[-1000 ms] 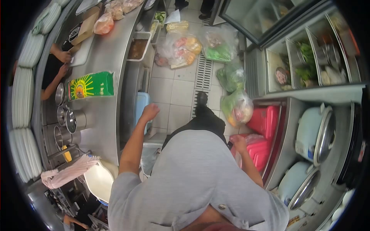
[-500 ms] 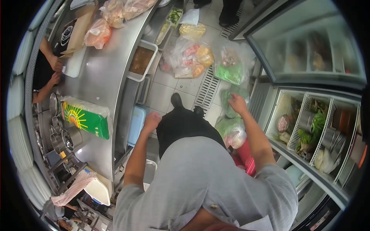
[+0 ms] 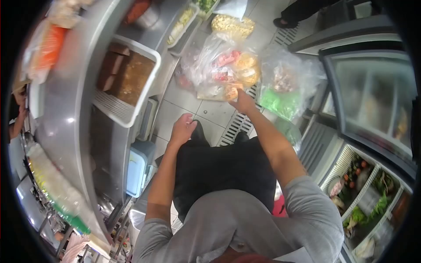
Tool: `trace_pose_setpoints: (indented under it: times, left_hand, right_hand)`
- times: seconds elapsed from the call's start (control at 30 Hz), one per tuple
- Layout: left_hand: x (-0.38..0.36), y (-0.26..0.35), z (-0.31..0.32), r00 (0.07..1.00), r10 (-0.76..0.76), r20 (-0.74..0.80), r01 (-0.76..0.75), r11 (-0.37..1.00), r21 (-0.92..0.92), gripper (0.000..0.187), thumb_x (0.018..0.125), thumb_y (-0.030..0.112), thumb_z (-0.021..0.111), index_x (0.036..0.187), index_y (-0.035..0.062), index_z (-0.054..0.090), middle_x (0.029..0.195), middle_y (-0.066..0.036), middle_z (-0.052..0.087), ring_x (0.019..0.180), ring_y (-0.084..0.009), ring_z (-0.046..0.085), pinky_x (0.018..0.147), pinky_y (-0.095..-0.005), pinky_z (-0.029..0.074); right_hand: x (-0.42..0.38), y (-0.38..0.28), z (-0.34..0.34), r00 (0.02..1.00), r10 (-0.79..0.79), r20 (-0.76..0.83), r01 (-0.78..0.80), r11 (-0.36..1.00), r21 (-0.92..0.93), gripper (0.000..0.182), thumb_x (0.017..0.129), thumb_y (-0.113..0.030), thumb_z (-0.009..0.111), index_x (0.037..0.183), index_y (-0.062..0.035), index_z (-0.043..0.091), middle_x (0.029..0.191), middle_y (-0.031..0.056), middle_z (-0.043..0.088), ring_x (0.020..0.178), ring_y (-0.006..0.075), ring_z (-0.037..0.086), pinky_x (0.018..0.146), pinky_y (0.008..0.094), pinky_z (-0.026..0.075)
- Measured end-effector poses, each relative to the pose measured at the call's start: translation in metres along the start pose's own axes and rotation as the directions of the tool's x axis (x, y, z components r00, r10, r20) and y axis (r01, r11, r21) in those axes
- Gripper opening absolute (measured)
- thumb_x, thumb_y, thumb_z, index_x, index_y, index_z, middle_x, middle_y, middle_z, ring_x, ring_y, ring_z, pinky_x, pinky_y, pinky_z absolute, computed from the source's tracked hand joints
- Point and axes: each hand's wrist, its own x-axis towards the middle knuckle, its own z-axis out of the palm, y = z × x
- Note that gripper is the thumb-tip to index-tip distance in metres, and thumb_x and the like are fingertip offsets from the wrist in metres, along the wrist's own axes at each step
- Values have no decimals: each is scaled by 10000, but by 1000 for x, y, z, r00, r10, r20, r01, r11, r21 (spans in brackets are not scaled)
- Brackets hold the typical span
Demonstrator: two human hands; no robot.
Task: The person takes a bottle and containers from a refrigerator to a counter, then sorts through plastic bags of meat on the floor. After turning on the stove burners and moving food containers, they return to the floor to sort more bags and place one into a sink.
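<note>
My right hand (image 3: 243, 103) reaches forward to the near edge of a large clear plastic bag (image 3: 221, 65) on the floor. Its fingers overlap the bag's corner, partly stretched out and not closed round it. Pink and yellow packed food shows through the plastic. My left hand (image 3: 182, 129) hovers over the floor tiles to the left, empty, its fingers apart. Right of the first bag lies another clear bag (image 3: 283, 81) with a green bag (image 3: 278, 103) at its near end. A bag of pale yellow pieces (image 3: 232, 27) sits just beyond.
A steel counter (image 3: 66, 101) runs along the left, with a white tub of brown liquid (image 3: 136, 79) below. A lidded blue container (image 3: 138, 171) stands nearer me. On the right are a raised glass lid (image 3: 372, 92) and vegetable baskets (image 3: 359, 201). Another person's shoe (image 3: 286, 23) shows ahead.
My right hand has moved forward and left from the green bags to the large clear bag. My left hand has come forward and inward. The view has shifted, bringing the floor bags nearer.
</note>
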Motion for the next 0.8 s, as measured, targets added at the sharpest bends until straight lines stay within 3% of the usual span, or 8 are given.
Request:
trace_pose_setpoints:
  times: [0.13, 0.23, 0.33, 0.47, 0.53, 0.63, 0.67, 0.8]
  left_hand:
    - [59, -28, 49, 991, 124, -47, -120, 989, 81, 392, 880, 198, 703, 1211, 21, 593, 1063, -171, 684, 903, -283, 678, 774, -379, 539]
    - [83, -54, 60, 983, 181, 10, -176, 941, 288, 396, 861, 186, 716, 1202, 22, 599, 1073, -180, 676, 930, -304, 673, 787, -386, 539]
    - [92, -41, 47, 957, 281, -71, -246, 918, 312, 403, 849, 190, 726, 1189, 14, 602, 1082, -181, 668, 958, -313, 670, 811, -397, 537]
    - [102, -46, 36, 936, 309, -170, -232, 903, 362, 394, 858, 202, 716, 1185, 14, 599, 1069, -187, 668, 942, -318, 671, 808, -391, 539]
    - [103, -43, 32, 934, 306, -185, -216, 895, 390, 389, 860, 202, 714, 1184, 19, 599, 1056, -184, 672, 931, -314, 672, 801, -386, 539]
    - [113, -46, 30, 916, 339, -215, -238, 889, 391, 401, 854, 207, 720, 1190, 27, 598, 1029, -174, 680, 912, -319, 674, 793, -392, 539]
    - [115, -41, 29, 929, 313, -195, -221, 896, 386, 430, 852, 211, 715, 1218, 28, 583, 1079, -187, 663, 951, -328, 664, 819, -410, 528]
    - [127, -37, 45, 926, 343, -160, -240, 860, 450, 561, 829, 220, 733, 1322, 53, 523, 1233, -197, 605, 1096, -347, 612, 923, -418, 493]
  right_hand:
    - [108, -23, 56, 980, -164, -111, 153, 983, -102, 1083, 718, -541, 790, 1527, -61, 252, 1536, 213, 345, 1361, 352, 428, 1099, 456, 392]
    - [130, -78, 52, 955, -294, -35, 252, 868, -427, 958, 831, -449, 710, 1552, -83, 195, 1576, 210, 268, 1377, 344, 413, 1094, 460, 383]
    - [226, -50, 132, 746, -631, -210, 325, 622, -712, 601, 917, -272, 581, 1456, -81, 396, 1456, 206, 460, 1283, 322, 514, 1048, 459, 406]
    - [256, -36, 109, 753, -644, -139, 459, 665, -590, 142, 860, -130, 537, 930, -101, 657, 995, 116, 712, 1030, 288, 653, 933, 443, 465]
    - [260, -3, 87, 826, -560, -58, 435, 699, -567, 184, 817, -123, 567, 959, -79, 674, 999, 166, 701, 1011, 312, 656, 893, 445, 497]
    - [264, 70, 54, 817, -461, -347, 440, 887, -141, 276, 744, -103, 590, 1004, -68, 678, 1003, 218, 676, 989, 394, 629, 906, 485, 493]
    - [258, 96, 38, 693, -651, -310, 579, 759, -298, 209, 758, -91, 574, 932, -54, 683, 962, 232, 673, 956, 398, 639, 874, 483, 502]
    - [196, 157, 51, 805, -593, 19, 592, 805, 25, 152, 786, -72, 531, 815, -27, 673, 838, 231, 663, 815, 372, 657, 777, 448, 515]
